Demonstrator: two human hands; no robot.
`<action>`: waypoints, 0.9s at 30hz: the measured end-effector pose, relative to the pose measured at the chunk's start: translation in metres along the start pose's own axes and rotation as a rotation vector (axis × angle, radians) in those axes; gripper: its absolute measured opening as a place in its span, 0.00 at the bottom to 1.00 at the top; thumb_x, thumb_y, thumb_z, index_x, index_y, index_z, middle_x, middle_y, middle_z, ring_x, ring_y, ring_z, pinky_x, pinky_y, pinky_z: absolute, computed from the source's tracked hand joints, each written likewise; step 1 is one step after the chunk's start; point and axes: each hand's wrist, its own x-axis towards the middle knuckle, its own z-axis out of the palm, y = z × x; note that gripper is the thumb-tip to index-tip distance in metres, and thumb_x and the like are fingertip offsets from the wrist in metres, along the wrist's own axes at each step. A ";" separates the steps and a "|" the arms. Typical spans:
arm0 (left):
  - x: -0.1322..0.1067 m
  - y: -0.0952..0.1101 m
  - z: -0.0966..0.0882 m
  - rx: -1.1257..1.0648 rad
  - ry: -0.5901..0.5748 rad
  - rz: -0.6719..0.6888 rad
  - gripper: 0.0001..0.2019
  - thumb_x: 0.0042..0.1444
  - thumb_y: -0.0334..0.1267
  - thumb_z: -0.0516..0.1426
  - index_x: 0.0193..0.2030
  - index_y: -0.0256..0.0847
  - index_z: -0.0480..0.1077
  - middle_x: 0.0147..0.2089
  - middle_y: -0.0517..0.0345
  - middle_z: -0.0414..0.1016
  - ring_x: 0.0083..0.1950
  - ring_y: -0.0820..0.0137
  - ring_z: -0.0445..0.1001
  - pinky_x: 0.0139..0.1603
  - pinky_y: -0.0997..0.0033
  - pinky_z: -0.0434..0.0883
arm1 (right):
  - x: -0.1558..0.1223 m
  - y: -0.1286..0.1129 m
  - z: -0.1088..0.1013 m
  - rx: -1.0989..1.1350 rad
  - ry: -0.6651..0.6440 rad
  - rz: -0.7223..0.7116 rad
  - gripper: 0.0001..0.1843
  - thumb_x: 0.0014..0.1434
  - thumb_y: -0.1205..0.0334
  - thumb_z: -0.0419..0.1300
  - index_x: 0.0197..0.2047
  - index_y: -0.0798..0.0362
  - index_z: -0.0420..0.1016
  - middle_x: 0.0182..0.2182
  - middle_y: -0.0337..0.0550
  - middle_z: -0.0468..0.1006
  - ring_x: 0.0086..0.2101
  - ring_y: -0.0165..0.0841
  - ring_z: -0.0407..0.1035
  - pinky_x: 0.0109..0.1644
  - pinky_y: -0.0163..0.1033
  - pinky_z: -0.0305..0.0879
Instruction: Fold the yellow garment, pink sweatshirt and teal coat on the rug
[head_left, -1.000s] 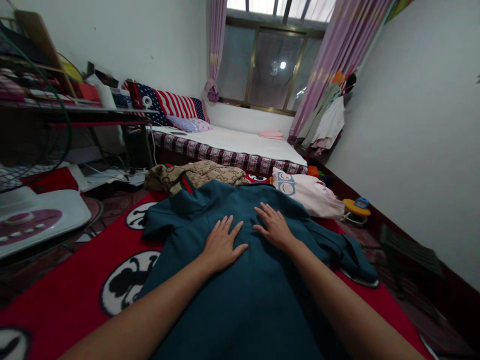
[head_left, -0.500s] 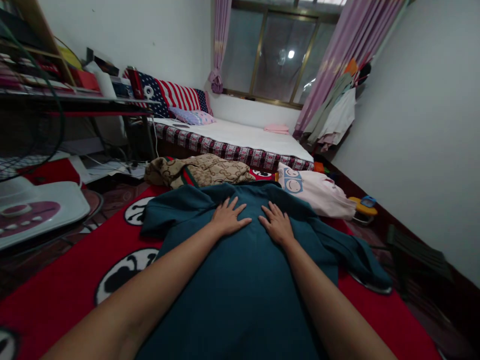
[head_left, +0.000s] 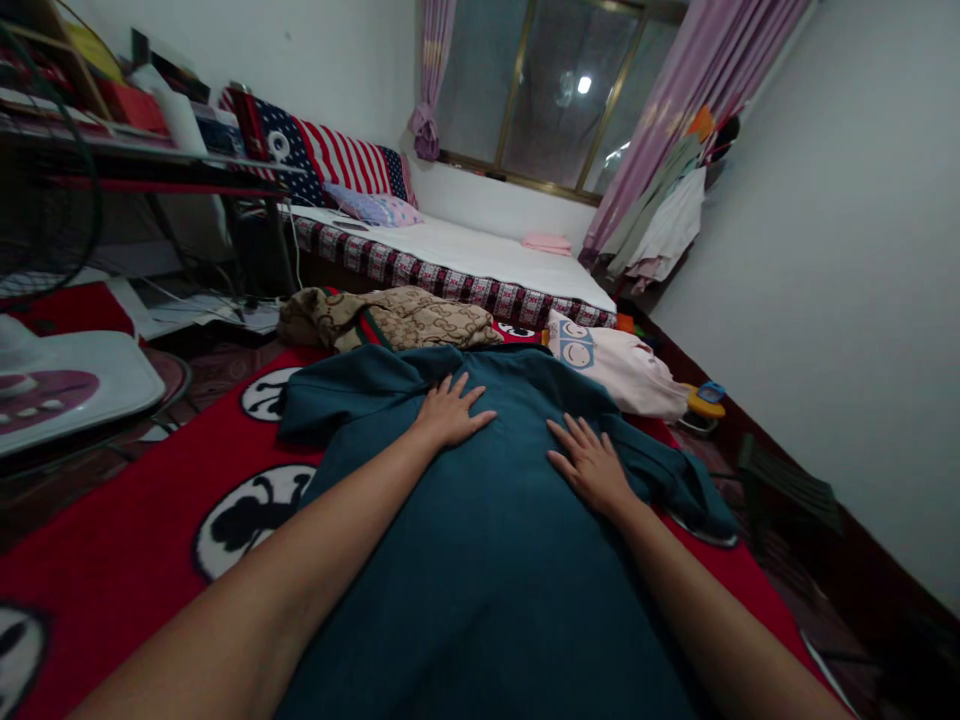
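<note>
A dark teal long-sleeved garment (head_left: pixel 480 540) lies spread out on a red blanket (head_left: pixel 150 530) with black-and-white round prints. Its collar end points away from me and its sleeves reach out to both sides. My left hand (head_left: pixel 452 412) rests flat on the upper left part of the cloth, fingers spread. On the right side, a little nearer to me, my right hand (head_left: pixel 592 462) lies palm down with its fingers apart. Neither hand grips the fabric. The garment's lower end runs out of view beneath me.
Beyond the collar are a brown patterned cloth (head_left: pixel 405 318) and a pale pink printed garment (head_left: pixel 622 370). A bed (head_left: pixel 480 250) stands below the window. At left are a cluttered desk (head_left: pixel 172 160) and a white fan base (head_left: pixel 90 380); a dark green stool (head_left: pixel 787 485) is at right.
My right hand has slid right and slightly toward me across the teal cloth. My left hand stays at nearly the same place on it. The view has tilted down a little.
</note>
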 end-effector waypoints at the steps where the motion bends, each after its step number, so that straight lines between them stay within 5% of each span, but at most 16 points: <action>1: 0.000 0.000 0.000 -0.002 0.003 0.003 0.39 0.57 0.70 0.38 0.70 0.54 0.54 0.75 0.54 0.44 0.73 0.47 0.42 0.69 0.46 0.47 | -0.011 0.013 0.002 -0.017 0.020 0.059 0.31 0.68 0.46 0.41 0.71 0.45 0.50 0.70 0.44 0.48 0.68 0.42 0.43 0.68 0.55 0.45; 5: 0.000 0.000 0.001 -0.007 0.016 0.001 0.39 0.57 0.70 0.38 0.70 0.54 0.54 0.74 0.54 0.45 0.73 0.46 0.43 0.69 0.46 0.46 | -0.023 0.034 -0.006 -0.116 -0.022 0.241 0.30 0.68 0.51 0.40 0.70 0.51 0.52 0.69 0.46 0.51 0.68 0.44 0.44 0.67 0.59 0.46; 8: -0.001 0.001 0.002 -0.006 0.026 -0.002 0.39 0.57 0.69 0.38 0.70 0.53 0.55 0.74 0.53 0.46 0.73 0.46 0.43 0.69 0.46 0.46 | -0.003 0.006 -0.027 -0.123 -0.114 0.309 0.29 0.66 0.53 0.46 0.66 0.57 0.61 0.67 0.56 0.57 0.65 0.50 0.52 0.65 0.64 0.47; 11: -0.002 0.002 0.002 -0.002 0.031 -0.012 0.38 0.58 0.69 0.39 0.69 0.52 0.55 0.74 0.52 0.46 0.73 0.47 0.44 0.69 0.46 0.47 | 0.018 -0.038 -0.036 -0.034 0.009 0.231 0.30 0.66 0.50 0.47 0.66 0.55 0.61 0.68 0.57 0.54 0.66 0.50 0.49 0.65 0.63 0.47; 14: -0.004 0.003 0.002 -0.007 0.053 -0.022 0.37 0.59 0.67 0.41 0.69 0.51 0.56 0.74 0.52 0.46 0.73 0.48 0.45 0.68 0.47 0.49 | 0.028 -0.071 -0.020 0.075 0.063 0.090 0.30 0.68 0.47 0.43 0.69 0.46 0.54 0.71 0.46 0.46 0.68 0.45 0.41 0.66 0.61 0.46; 18: -0.010 0.005 -0.005 -0.080 0.209 -0.095 0.34 0.61 0.56 0.50 0.69 0.39 0.55 0.73 0.42 0.46 0.70 0.52 0.54 0.67 0.55 0.57 | 0.031 -0.075 0.011 0.164 0.081 0.110 0.28 0.67 0.48 0.46 0.67 0.44 0.58 0.70 0.44 0.51 0.68 0.47 0.41 0.66 0.64 0.42; 23: -0.020 -0.005 -0.022 -0.107 0.689 -0.101 0.26 0.59 0.31 0.53 0.66 0.43 0.58 0.74 0.50 0.40 0.72 0.57 0.49 0.70 0.58 0.54 | 0.034 -0.051 0.027 0.526 0.413 0.076 0.25 0.60 0.54 0.54 0.57 0.56 0.70 0.62 0.57 0.65 0.61 0.45 0.59 0.65 0.56 0.54; 27: -0.018 -0.019 -0.024 -0.103 0.704 -0.231 0.35 0.53 0.32 0.61 0.67 0.40 0.55 0.70 0.44 0.51 0.68 0.54 0.57 0.66 0.58 0.61 | 0.034 -0.043 0.028 0.800 0.707 0.184 0.31 0.56 0.55 0.55 0.61 0.60 0.64 0.64 0.66 0.57 0.45 0.42 0.74 0.55 0.51 0.67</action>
